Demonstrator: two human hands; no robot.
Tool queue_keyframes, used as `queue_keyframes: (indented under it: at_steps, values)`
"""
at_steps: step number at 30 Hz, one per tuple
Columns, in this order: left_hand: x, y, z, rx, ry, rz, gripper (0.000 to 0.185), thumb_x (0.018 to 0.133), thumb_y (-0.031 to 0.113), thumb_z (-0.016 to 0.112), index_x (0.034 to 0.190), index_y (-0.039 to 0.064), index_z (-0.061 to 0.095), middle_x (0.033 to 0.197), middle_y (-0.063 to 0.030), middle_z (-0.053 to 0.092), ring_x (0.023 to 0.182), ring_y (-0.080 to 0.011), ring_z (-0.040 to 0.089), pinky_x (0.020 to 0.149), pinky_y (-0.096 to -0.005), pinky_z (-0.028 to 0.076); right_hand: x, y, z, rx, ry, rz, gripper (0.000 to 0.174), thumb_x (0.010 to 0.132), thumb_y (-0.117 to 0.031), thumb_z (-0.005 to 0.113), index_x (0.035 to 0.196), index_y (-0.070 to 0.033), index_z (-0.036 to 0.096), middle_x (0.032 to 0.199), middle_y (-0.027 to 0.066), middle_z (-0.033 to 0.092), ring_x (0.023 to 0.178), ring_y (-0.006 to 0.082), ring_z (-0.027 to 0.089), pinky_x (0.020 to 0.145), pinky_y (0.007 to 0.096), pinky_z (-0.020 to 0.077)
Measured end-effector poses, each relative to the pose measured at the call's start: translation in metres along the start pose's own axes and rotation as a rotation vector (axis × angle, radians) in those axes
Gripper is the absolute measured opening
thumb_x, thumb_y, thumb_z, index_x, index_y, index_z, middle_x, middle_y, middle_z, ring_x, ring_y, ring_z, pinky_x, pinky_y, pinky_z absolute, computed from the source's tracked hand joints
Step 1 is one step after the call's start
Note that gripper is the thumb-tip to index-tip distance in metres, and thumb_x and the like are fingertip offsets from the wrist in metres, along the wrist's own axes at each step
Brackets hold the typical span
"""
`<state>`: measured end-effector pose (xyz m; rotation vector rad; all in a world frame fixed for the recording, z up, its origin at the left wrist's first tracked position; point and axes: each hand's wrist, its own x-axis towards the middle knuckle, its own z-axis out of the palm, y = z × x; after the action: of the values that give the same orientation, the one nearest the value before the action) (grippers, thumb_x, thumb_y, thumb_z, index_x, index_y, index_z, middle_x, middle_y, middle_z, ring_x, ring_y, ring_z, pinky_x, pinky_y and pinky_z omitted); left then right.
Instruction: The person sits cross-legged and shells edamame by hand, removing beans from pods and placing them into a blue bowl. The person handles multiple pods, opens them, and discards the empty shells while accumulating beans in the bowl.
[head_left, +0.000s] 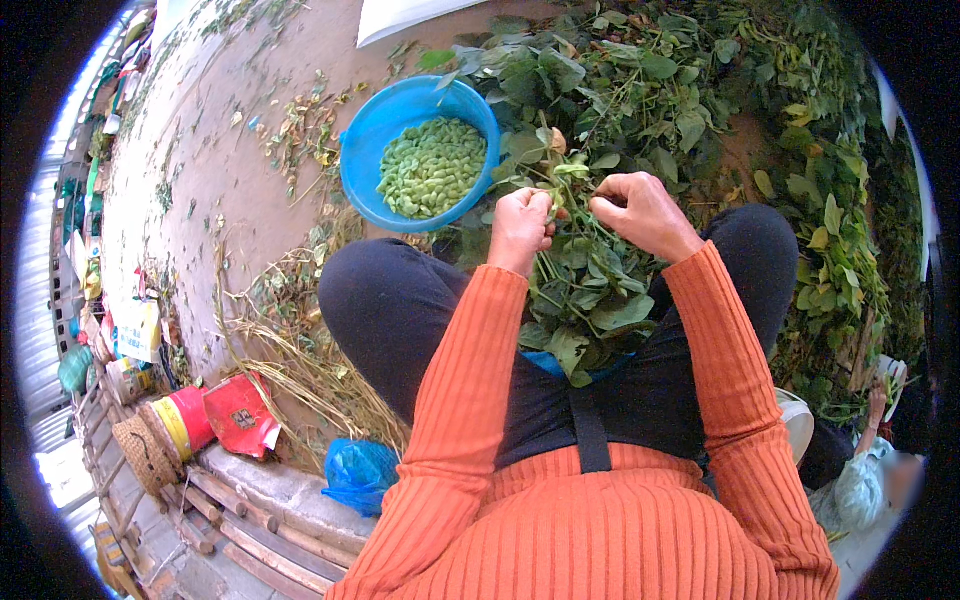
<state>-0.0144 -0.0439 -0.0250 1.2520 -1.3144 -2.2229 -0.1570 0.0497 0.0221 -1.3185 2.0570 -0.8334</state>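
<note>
My left hand (525, 225) is closed around the stem of a leafy soybean plant (592, 281), which lies across my lap between my knees. Just to its right, my right hand (637, 214) has its thumb and forefinger curled close to the same plant; whether they pinch anything is hidden. A green pod (571, 171) shows on the plant between and above the hands. Beyond my left knee stands a blue plastic basin (360, 169), with a heap of picked green pods (431, 169) inside.
Piled bean plants (660, 82) spread ahead and down the right side. Dry stalks (300, 367), a blue plastic bag (360, 476) and a red bag (240, 416) lie at left, near wooden poles (262, 547). Another person (859, 487) sits at lower right near a pale bucket (795, 424).
</note>
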Motion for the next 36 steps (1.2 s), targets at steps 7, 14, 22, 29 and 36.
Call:
queue_keyframes:
  at_steps: [7, 14, 22, 29, 36]
  values:
    - [-0.001, 0.004, 0.001, -0.296, -0.253, -0.068, 0.029, 0.082, 0.004, 0.038, 0.107, 0.002, 0.052, 0.082, -0.0057, 0.056, 0.057, -0.0085, 0.044, 0.042, -0.0186, 0.033, 0.004, 0.010, 0.026, -0.203, 0.094, 0.023, 0.037, 0.068, -0.032, 0.069, 0.067, 0.004, 0.060, 0.066, 0.0229, 0.057, 0.062, 0.0364, 0.058, 0.057, 0.0413, 0.0454]
    - [-0.006, 0.010, -0.009, -0.460, -0.414, -0.115, 0.044, 0.070, -0.004, 0.038, 0.112, 0.000, 0.052, 0.088, -0.0068, 0.059, 0.059, -0.0095, 0.047, 0.042, -0.0197, 0.032, 0.013, 0.021, 0.008, 0.004, 0.103, -0.013, 0.025, 0.068, -0.018, 0.061, 0.080, 0.004, 0.062, 0.069, 0.0212, 0.059, 0.062, 0.0308, 0.060, 0.059, 0.0368, 0.0452]
    - [-0.012, 0.019, -0.011, -0.314, -0.165, 0.014, 0.026, 0.084, 0.011, 0.053, 0.108, 0.001, 0.056, 0.086, -0.0026, 0.061, 0.051, -0.0025, 0.042, 0.038, -0.0161, 0.026, 0.015, 0.032, -0.006, 0.254, 0.113, 0.062, 0.028, 0.071, -0.018, 0.058, 0.088, 0.004, 0.063, 0.068, 0.0109, 0.063, 0.062, 0.0108, 0.055, 0.062, 0.0287, 0.0459]
    - [-0.012, 0.018, 0.001, -0.154, -0.115, 0.020, 0.025, 0.085, 0.021, 0.062, 0.104, 0.005, 0.060, 0.085, -0.0010, 0.063, 0.046, -0.0002, 0.037, 0.037, -0.0148, 0.025, 0.013, 0.021, -0.006, 0.262, 0.024, 0.070, 0.028, 0.071, -0.017, 0.059, 0.088, 0.004, 0.063, 0.066, 0.0116, 0.061, 0.061, 0.0128, 0.055, 0.062, 0.0279, 0.0456]
    - [-0.011, 0.012, 0.003, 0.033, -0.121, 0.173, 0.022, 0.081, 0.018, 0.067, 0.095, 0.001, 0.063, 0.083, -0.0009, 0.063, 0.064, -0.0022, 0.051, 0.046, -0.0182, 0.035, 0.011, 0.020, 0.004, 0.121, -0.030, -0.068, 0.025, 0.073, -0.013, 0.060, 0.089, 0.007, 0.061, 0.069, 0.0105, 0.062, 0.066, 0.0115, 0.055, 0.061, 0.0314, 0.0447]
